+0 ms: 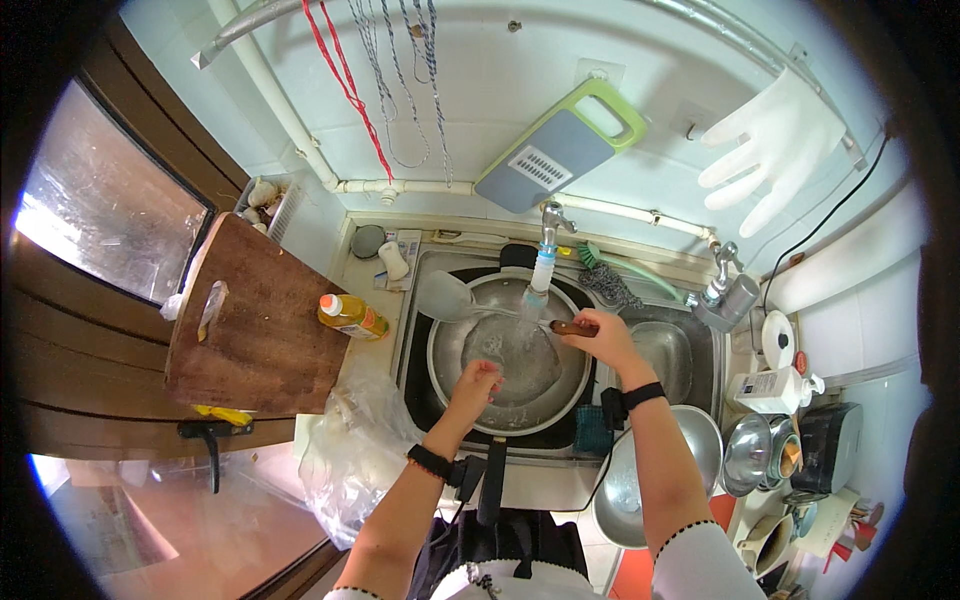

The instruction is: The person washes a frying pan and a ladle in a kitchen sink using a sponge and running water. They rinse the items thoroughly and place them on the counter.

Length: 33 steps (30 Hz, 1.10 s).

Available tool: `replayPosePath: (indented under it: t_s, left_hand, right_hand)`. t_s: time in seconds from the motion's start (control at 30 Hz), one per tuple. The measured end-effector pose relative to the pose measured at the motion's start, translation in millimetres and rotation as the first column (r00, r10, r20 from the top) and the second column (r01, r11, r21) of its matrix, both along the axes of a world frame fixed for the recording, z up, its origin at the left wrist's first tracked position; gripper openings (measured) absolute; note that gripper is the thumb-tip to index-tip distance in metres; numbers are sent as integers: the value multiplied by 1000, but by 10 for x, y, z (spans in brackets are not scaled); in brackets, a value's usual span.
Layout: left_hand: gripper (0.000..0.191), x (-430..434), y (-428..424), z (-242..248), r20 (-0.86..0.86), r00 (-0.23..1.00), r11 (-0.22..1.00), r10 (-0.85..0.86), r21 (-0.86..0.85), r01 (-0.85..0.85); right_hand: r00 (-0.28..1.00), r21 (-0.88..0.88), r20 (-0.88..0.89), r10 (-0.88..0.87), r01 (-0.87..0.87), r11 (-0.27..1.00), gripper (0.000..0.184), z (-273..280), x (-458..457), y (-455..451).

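My right hand grips the wooden handle of a metal wok spatula. Its shaft crosses a large metal pan, and its broad blade extends past the pan's left rim. From the tap, water runs through a white and blue nozzle into the pan, close to the shaft. Some water lies in the pan's bottom. Over the lower left of the pan hovers my left hand, fingers loosely bent and apart, with nothing visible in it. The pan's black handle points toward me.
The pan sits in a double sink. Left are a yellow dish-soap bottle, wooden board and plastic bag. A green brush and steel scourer lie behind. Metal bowls and a pump bottle stand right.
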<state>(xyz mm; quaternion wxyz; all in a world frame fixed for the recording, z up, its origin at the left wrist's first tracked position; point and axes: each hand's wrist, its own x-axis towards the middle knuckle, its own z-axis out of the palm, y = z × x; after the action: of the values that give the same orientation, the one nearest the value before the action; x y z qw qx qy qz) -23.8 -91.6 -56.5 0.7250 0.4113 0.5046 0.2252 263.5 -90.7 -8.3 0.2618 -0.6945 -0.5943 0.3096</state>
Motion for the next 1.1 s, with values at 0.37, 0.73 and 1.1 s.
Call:
replayPosePath:
  t_s: [0.37,0.73,1.1]
  left_hand:
    - [21,369,71,-10,50,998,999,-37,10,36]
    - [18,778,867,33,347,926,988,151,-90,-128]
    - [40,981,908,-118,337,942,999,-8,33,-3]
  right_hand:
    - [962,-66,270,-42,62,996,27,815,332,-448]
    - [840,-26,543,15,-1,1000,24,1080,364,-632]
    - [934,-162,342,107,-54,985,30,971,549,-738]
